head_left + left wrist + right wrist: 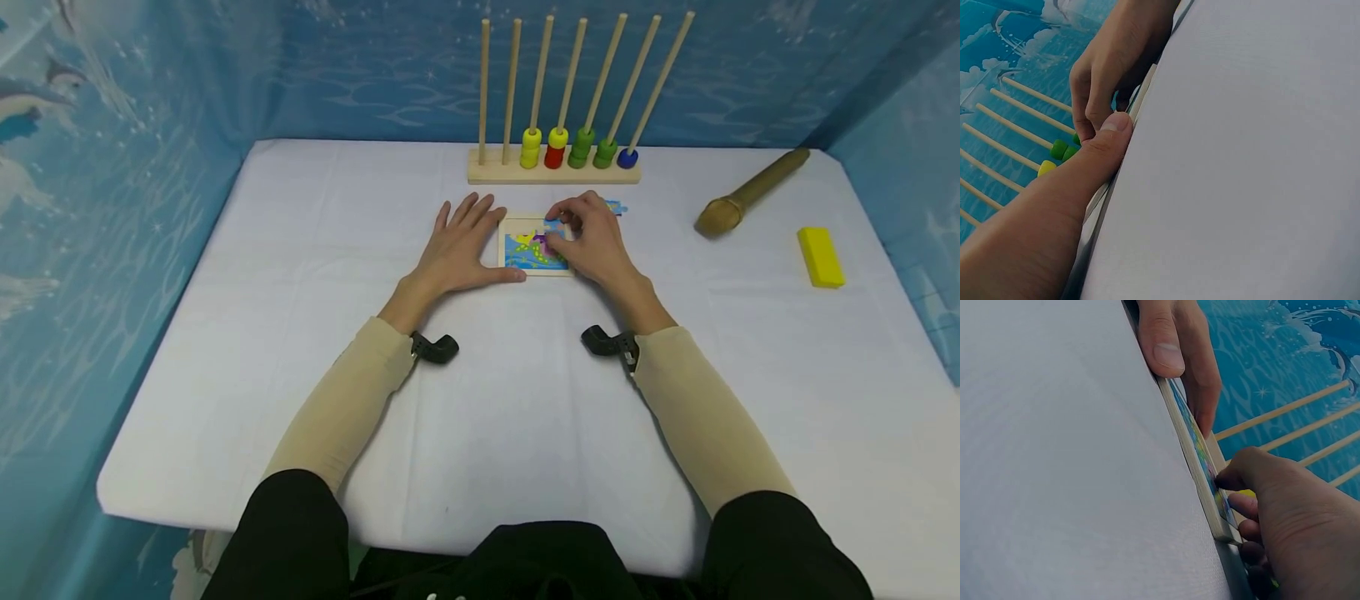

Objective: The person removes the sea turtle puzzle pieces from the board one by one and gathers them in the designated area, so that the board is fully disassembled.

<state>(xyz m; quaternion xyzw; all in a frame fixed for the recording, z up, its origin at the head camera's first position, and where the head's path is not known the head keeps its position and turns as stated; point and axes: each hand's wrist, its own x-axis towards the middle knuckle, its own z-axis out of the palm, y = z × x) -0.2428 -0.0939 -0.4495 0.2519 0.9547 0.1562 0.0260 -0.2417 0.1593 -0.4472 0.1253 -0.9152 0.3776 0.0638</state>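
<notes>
A small wooden jigsaw puzzle (534, 272) with a light frame and a bright blue, yellow and green picture lies on the table between both hands. My left hand (461, 250) is spread flat at its left side, with straight fingers. The left thumb (1116, 123) lies along the near edge of the frame. My right hand (592, 237) is over the puzzle's right part, thumb and fingers bent together, pinching a blue and pink puzzle piece (553, 225) at the upper right. The right fingers partly hide it. Another blue piece (617, 207) lies behind the right hand.
A wooden peg stand (551, 173) with upright rods and coloured beads stands behind the puzzle. To the right lie a brown bamboo-like stick (757, 190) and a yellow block (821, 257). A white cloth covers the table (487, 417); blue curtains (360, 75) hang behind it.
</notes>
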